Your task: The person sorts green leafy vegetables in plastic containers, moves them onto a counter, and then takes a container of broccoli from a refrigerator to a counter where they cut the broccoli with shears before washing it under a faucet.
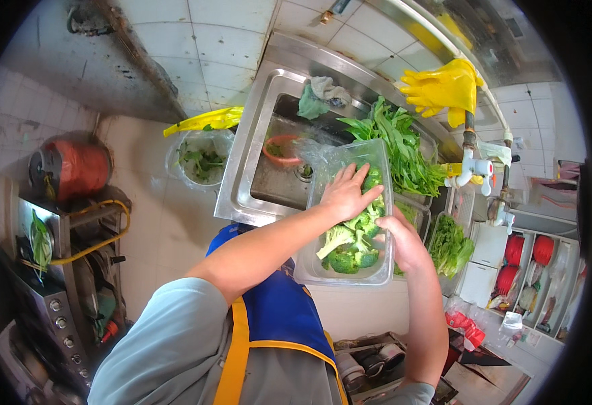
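Observation:
A clear plastic container (308, 271) with broccoli florets (345, 259) is tilted over the right side of a stainless steel sink (240, 195). My left hand (346, 195) lies spread on the broccoli at the container's far end. My right hand (399, 235) grips the container's right rim, its thumb over the edge and its fingers partly hidden behind the wall. Water appears to run off the far end into the basin, where an orange plastic basket (281, 160) holds green scraps beside the drain (304, 173).
Leafy greens (402, 147) lie right of the sink, with lettuce (449, 245) farther right. Cloths (326, 93) rest on the sink's back ledge. Yellow rubber gloves (442, 91) hang over a pipe near a tap (473, 167). A lined bin (199, 164) stands left of the sink.

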`<action>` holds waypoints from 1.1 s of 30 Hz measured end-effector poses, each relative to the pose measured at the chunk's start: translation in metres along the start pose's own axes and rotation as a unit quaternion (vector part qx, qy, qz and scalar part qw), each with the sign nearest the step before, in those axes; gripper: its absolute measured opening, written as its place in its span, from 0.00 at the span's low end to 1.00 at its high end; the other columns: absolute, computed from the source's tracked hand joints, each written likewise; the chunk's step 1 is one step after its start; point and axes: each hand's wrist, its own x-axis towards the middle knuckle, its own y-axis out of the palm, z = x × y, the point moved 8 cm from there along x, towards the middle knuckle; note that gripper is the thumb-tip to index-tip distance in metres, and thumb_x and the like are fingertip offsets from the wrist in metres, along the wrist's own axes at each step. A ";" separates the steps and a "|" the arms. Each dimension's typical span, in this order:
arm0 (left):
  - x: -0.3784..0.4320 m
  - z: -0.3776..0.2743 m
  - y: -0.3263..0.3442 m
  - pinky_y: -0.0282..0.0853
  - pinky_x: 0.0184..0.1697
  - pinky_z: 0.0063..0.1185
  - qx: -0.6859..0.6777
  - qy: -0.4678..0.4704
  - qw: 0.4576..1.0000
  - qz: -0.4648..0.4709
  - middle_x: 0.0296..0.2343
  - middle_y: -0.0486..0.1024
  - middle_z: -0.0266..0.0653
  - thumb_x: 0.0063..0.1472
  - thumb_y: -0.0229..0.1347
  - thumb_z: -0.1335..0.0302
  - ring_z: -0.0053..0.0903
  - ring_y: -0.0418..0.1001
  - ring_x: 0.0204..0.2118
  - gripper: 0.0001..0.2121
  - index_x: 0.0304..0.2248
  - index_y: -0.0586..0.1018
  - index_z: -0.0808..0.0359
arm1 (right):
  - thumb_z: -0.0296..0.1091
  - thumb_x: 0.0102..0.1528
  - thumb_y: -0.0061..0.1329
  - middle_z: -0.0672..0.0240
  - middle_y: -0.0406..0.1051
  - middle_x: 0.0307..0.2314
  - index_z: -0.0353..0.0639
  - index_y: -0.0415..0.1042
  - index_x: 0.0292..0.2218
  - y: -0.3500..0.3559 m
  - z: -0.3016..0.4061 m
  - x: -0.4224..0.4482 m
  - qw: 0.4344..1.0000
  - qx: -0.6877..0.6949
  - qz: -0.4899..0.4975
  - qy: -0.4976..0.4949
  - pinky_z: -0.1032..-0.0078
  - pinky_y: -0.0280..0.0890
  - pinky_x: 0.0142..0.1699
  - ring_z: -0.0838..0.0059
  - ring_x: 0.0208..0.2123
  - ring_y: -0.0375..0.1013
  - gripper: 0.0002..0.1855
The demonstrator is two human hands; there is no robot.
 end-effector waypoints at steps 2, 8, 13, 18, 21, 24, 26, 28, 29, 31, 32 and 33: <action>0.002 0.000 0.000 0.45 0.58 0.32 -0.019 -0.011 1.000 -0.005 0.55 0.49 0.54 0.56 0.40 0.47 0.45 0.47 0.58 0.34 0.56 0.53 0.60 | 0.39 0.46 0.44 0.59 0.56 0.50 0.42 0.47 0.57 -0.002 0.008 0.001 1.000 -0.030 -0.003 0.003 0.69 0.53 0.52 0.68 0.50 0.55 0.39; 0.006 0.008 -0.002 0.44 0.59 0.29 -0.111 -0.027 0.993 -0.026 0.55 0.48 0.56 0.56 0.40 0.48 0.44 0.47 0.58 0.34 0.56 0.53 0.62 | 0.41 0.47 0.43 0.55 0.54 0.51 0.40 0.47 0.57 0.011 0.039 0.003 0.993 -0.118 0.015 0.020 0.71 0.50 0.55 0.66 0.52 0.55 0.38; 0.009 0.014 -0.004 0.44 0.59 0.29 -0.186 -0.040 0.979 -0.066 0.54 0.49 0.56 0.56 0.41 0.49 0.44 0.46 0.58 0.34 0.56 0.53 0.64 | 0.45 0.47 0.43 0.56 0.55 0.50 0.41 0.45 0.58 0.010 0.052 0.012 0.974 -0.226 0.012 0.016 0.71 0.53 0.51 0.67 0.51 0.56 0.40; 0.011 0.013 -0.006 0.44 0.59 0.29 -0.228 -0.038 0.968 -0.095 0.54 0.49 0.57 0.57 0.41 0.50 0.44 0.46 0.58 0.34 0.56 0.52 0.65 | 0.48 0.46 0.44 0.52 0.50 0.54 0.36 0.42 0.58 0.008 0.065 0.018 0.949 -0.315 -0.001 0.005 0.71 0.51 0.55 0.63 0.55 0.51 0.45; 0.013 0.015 -0.009 0.43 0.59 0.28 -0.255 -0.037 0.960 -0.111 0.54 0.48 0.58 0.57 0.41 0.51 0.44 0.46 0.58 0.34 0.56 0.52 0.65 | 0.49 0.45 0.44 0.48 0.44 0.56 0.28 0.40 0.57 0.015 0.078 0.015 0.937 -0.348 -0.013 0.011 0.73 0.44 0.58 0.61 0.58 0.45 0.47; 0.015 0.016 -0.009 0.42 0.59 0.28 -0.283 -0.032 0.951 -0.119 0.54 0.48 0.58 0.57 0.41 0.51 0.43 0.45 0.58 0.34 0.56 0.52 0.66 | 0.50 0.45 0.44 0.45 0.41 0.56 0.25 0.39 0.56 0.017 0.082 0.016 0.930 -0.368 -0.003 0.012 0.75 0.40 0.60 0.60 0.59 0.42 0.49; 0.015 0.017 -0.008 0.42 0.59 0.28 -0.296 -0.030 0.947 -0.122 0.54 0.48 0.58 0.58 0.41 0.51 0.43 0.45 0.59 0.34 0.56 0.51 0.65 | 0.52 0.44 0.44 0.45 0.42 0.56 0.24 0.40 0.56 0.018 0.083 0.016 0.916 -0.400 -0.010 0.021 0.75 0.41 0.59 0.60 0.59 0.43 0.49; 0.016 0.018 -0.006 0.41 0.59 0.28 -0.307 -0.031 0.943 -0.121 0.55 0.47 0.57 0.58 0.40 0.51 0.42 0.44 0.59 0.33 0.56 0.51 0.65 | 0.52 0.44 0.44 0.45 0.42 0.56 0.24 0.40 0.56 0.018 0.084 0.017 0.913 -0.407 -0.011 0.019 0.75 0.41 0.60 0.60 0.59 0.44 0.49; 0.016 0.019 -0.005 0.41 0.59 0.28 -0.307 -0.030 0.944 -0.120 0.55 0.47 0.57 0.58 0.40 0.51 0.42 0.44 0.59 0.33 0.56 0.51 0.65 | 0.53 0.44 0.44 0.44 0.43 0.56 0.24 0.40 0.55 0.018 0.084 0.017 0.910 -0.414 -0.012 0.018 0.75 0.41 0.60 0.60 0.59 0.44 0.50; 0.017 0.021 -0.006 0.41 0.60 0.27 -0.330 -0.013 0.934 -0.138 0.55 0.47 0.56 0.58 0.40 0.52 0.41 0.43 0.59 0.33 0.56 0.50 0.65 | 0.54 0.44 0.43 0.43 0.48 0.53 0.24 0.41 0.55 0.023 0.090 0.016 0.897 -0.442 -0.016 0.007 0.75 0.45 0.58 0.58 0.57 0.49 0.50; 0.017 0.023 -0.004 0.41 0.60 0.27 -0.329 -0.013 0.934 -0.137 0.55 0.47 0.56 0.58 0.40 0.52 0.41 0.43 0.59 0.33 0.56 0.50 0.65 | 0.55 0.43 0.43 0.41 0.53 0.51 0.25 0.43 0.55 0.027 0.095 0.015 0.882 -0.470 -0.022 -0.003 0.74 0.49 0.56 0.56 0.55 0.54 0.50; 0.017 0.025 -0.003 0.41 0.60 0.27 -0.343 -0.013 0.928 -0.143 0.55 0.47 0.55 0.59 0.40 0.52 0.41 0.43 0.59 0.33 0.56 0.50 0.65 | 0.55 0.43 0.43 0.41 0.53 0.51 0.25 0.43 0.55 0.030 0.098 0.013 0.883 -0.469 -0.021 -0.003 0.74 0.49 0.56 0.56 0.55 0.54 0.50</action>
